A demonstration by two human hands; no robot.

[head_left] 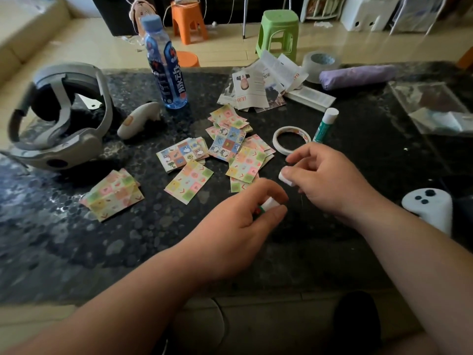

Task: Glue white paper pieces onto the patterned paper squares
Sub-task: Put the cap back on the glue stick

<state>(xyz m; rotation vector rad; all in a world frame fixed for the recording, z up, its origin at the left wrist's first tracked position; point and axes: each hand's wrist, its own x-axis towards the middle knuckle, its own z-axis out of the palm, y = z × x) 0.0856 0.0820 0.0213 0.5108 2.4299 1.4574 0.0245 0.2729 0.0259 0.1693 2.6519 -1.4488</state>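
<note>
The left grip (245, 225) pinches a glue stick (268, 204). At its two o'clock, the right grip (330, 183) pinches a small white piece (286, 180).

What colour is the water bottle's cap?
The cap is light blue; head view shows it best.

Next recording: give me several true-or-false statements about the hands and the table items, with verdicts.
1. The left hand pinches a white-ended stick; the right hand pinches a small white piece. True.
2. The water bottle lies on its side. False: it stands upright.
3. The tape ring lies flat beside the green glue stick. True.
4. The patterned paper squares form one neat stack. False: they are scattered in several piles.
5. The headset sits on the table's right. False: it is on the left.
</note>
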